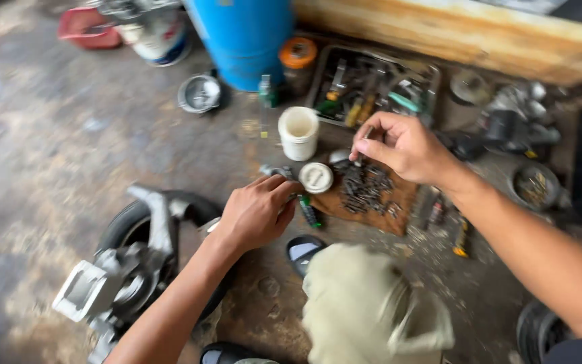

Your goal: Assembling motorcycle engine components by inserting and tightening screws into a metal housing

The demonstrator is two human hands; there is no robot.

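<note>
At frame centre, the right hand (405,145) pinches a small dark part above the pile of screws (365,189) on a brown mat (399,209), while the left hand (257,212) closes on a tool beside the white lid (316,177), keeping both within reach.

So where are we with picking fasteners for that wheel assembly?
Done: small dark screws and bolts lie spread on a brown board. In hand: the right hand pinches something small above the pile; the left hand grips a tool by the green-handled screwdriver. Left: the wheel assembly lies untouched on the floor.
</note>
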